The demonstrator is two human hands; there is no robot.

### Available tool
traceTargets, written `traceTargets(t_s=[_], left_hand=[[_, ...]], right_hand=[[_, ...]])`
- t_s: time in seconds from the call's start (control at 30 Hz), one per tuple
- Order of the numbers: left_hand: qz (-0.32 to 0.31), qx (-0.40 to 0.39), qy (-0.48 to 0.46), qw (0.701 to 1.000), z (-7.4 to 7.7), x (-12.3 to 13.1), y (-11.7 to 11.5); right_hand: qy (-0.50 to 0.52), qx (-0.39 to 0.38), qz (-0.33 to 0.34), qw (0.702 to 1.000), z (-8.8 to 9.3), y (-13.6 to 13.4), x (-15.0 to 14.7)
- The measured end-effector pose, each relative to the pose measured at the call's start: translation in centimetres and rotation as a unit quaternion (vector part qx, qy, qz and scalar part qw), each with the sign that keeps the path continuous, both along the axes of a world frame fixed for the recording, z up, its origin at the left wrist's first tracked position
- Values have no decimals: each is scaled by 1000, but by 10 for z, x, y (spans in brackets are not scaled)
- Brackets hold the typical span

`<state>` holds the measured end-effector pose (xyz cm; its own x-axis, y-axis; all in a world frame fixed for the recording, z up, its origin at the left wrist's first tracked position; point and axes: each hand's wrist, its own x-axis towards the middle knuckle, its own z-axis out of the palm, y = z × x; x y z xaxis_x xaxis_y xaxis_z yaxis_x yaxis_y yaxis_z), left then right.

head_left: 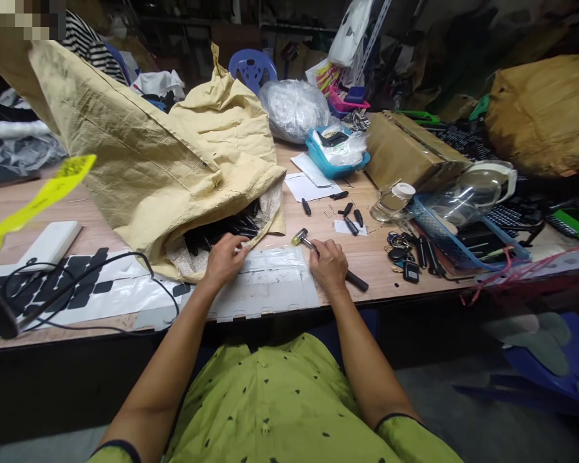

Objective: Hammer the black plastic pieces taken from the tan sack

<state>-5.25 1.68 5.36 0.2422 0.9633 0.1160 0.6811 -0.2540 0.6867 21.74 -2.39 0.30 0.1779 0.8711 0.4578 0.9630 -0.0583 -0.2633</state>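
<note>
My right hand is closed around the handle of a small hammer. The hammer's head, with a yellowish face, points up and left, and its black grip sticks out below my palm. At the mouth of a big tan cloth sack is my left hand, its fingers curled together by the sack's edge. What they hold, if anything, is hidden. Many black pieces lie inside the sack's opening. A grey-white board lies on the table between my hands.
Several black handle-like pieces lie beyond the hammer. To the right are keys, a lidded jar, a blue basket and a carton. A black cable and white box lie left.
</note>
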Motion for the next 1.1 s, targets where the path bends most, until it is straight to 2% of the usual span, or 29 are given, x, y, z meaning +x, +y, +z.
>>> traceTargets(t_s=[0.07,0.17,0.43,0.53,0.63,0.73,0.8,0.93,1.1], left_hand=[[45,52,95,993,-4,-5,23],[34,66,193,978,-5,-5,39],[-20,90,300,950,1,1,37],[-25,84,288,954,-1,-5,37],[6,95,250,964,-2,-16,33],[33,125,177,976,-1,-23,19],[2,124,119,985,-3,-20,4],[-114,68,53,990,-16,0,-26],[-99,33,41,994,-34,16,-36]], right_hand=[[0,-3,-2,1000,1,1,-1],[-1,-8,-4,1000,2,1,-1],[-2,-16,-6,1000,1,3,-1],[-1,-4,-1,1000,-1,3,-1],[0,7,0,1000,-2,4,0],[-1,5,-1,1000,-3,4,-1],[0,1,-5,1000,-3,4,-1],[-1,-5,-7,1000,-1,2,-1],[1,-16,0,1000,2,1,0]])
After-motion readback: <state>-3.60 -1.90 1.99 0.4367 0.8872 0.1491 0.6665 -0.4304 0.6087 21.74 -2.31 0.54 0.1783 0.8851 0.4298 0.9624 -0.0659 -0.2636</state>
